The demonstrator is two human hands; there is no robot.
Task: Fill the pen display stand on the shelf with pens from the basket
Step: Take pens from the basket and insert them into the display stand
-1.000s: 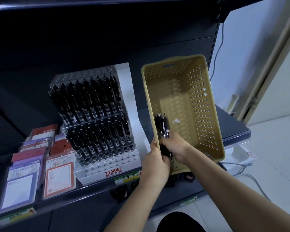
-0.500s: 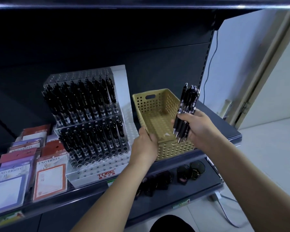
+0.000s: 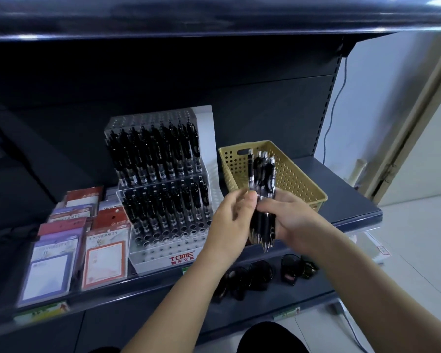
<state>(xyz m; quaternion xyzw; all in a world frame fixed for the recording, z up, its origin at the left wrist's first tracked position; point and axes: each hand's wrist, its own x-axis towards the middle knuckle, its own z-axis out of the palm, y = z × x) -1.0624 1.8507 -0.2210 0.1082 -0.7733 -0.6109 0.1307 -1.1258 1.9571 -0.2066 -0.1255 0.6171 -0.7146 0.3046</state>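
Note:
A clear stepped pen display stand (image 3: 163,220) stands on the dark shelf, two tiers full of black pens and its front rows of holes bare. To its right sits a yellow perforated basket (image 3: 294,180), which looks empty. My right hand (image 3: 294,217) grips a bundle of black pens (image 3: 262,179) upright, tips down, in front of the basket. My left hand (image 3: 231,220) touches the bundle from the left, thumb and fingers pinching at a pen in it.
Packs of stationery cards (image 3: 105,253) lie left of the stand. On the lower shelf (image 3: 252,299) are dark round items (image 3: 262,272). An upper shelf edge (image 3: 214,24) overhangs. A wall, cable and door frame are at the right.
The tilted basket was set down flat on the shelf. My right hand lifted the pen bundle out and brought it in front; my left hand left the basket and reached the bundle.

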